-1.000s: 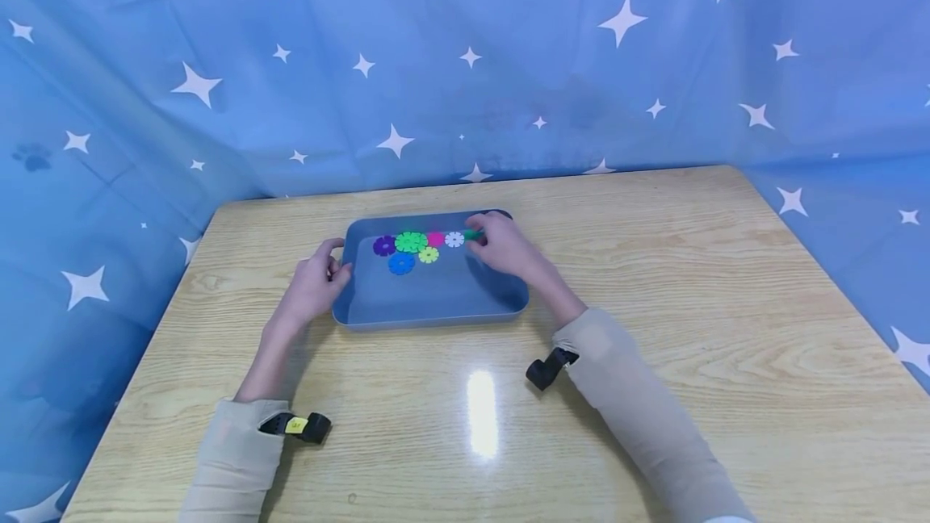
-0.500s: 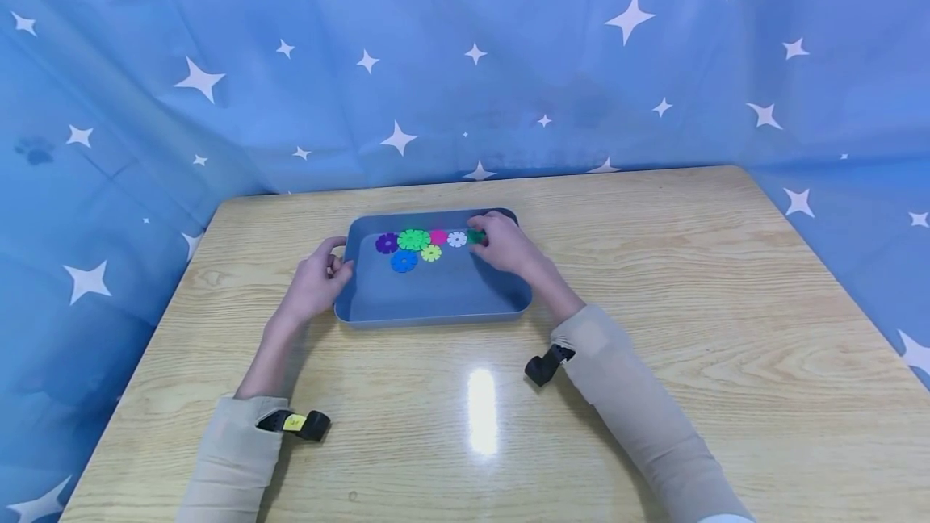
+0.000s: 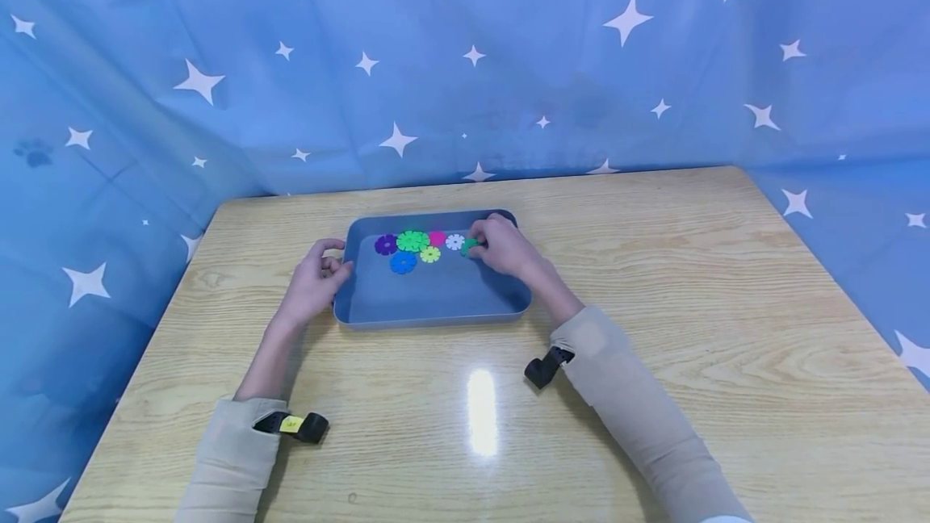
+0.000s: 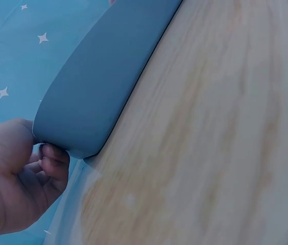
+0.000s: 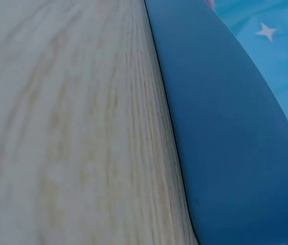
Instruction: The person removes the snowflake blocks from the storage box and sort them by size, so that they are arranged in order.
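Observation:
A shallow grey-blue tray (image 3: pixel 436 294) lies on the wooden table. My left hand (image 3: pixel 312 281) grips its left wall, thumb over the rim; in the left wrist view curled fingers (image 4: pixel 54 168) show against the tray's outside. Over the back right of the tray, my right hand (image 3: pixel 504 246) holds a green notched plastic disc (image 3: pixel 468 248) at its fingertips, partly covered by the fingers. Just left of it lies a white notched disc (image 3: pixel 454 242), then a pink disc (image 3: pixel 437 239). The right wrist view has only the tray's outer wall (image 5: pixel 225 122) and table, with that hand hidden.
Further left in the tray are bright green discs (image 3: pixel 412 241) overlapping, a purple disc (image 3: pixel 386 244), a blue disc (image 3: pixel 403 262) and a yellow disc (image 3: pixel 430 254). Behind the table (image 3: pixel 654 281) hangs a blue star-patterned curtain (image 3: pixel 436 87).
The green disc has turned from edge-on to flatter and come slightly forward and left, near the white disc, with my right fingertips following. My left hand stays on the tray.

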A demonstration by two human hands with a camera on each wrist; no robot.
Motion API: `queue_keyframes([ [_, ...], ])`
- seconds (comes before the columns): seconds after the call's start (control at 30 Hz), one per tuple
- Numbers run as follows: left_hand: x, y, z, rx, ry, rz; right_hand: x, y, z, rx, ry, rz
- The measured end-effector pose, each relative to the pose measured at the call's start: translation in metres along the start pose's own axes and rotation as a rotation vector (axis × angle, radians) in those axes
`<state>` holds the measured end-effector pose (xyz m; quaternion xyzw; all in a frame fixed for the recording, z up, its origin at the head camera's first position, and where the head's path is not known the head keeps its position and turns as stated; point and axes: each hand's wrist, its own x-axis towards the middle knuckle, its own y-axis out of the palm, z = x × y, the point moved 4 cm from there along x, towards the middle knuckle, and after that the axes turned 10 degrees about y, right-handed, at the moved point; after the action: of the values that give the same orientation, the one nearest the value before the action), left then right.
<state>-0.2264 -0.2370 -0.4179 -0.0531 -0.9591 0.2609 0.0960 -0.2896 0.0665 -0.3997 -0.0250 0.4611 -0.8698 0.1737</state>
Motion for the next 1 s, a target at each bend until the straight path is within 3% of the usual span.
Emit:
queue_keyframes([
  [0.17,0.001,0.000,0.001,-0.062,-0.035,-0.026,-0.002,-0.001,-0.002,0.113,-0.034,-0.015],
  [0.53,0.001,0.004,-0.001,-0.131,-0.026,-0.051,-0.016,-0.014,-0.010,0.383,-0.032,-0.078],
  [0.73,0.003,0.004,0.003,-0.150,-0.044,-0.047,-0.021,-0.026,-0.017,0.456,-0.052,-0.125],
  [1.0,0.003,0.003,0.002,-0.166,-0.056,-0.032,-0.022,-0.041,-0.028,0.509,-0.014,-0.156],
])
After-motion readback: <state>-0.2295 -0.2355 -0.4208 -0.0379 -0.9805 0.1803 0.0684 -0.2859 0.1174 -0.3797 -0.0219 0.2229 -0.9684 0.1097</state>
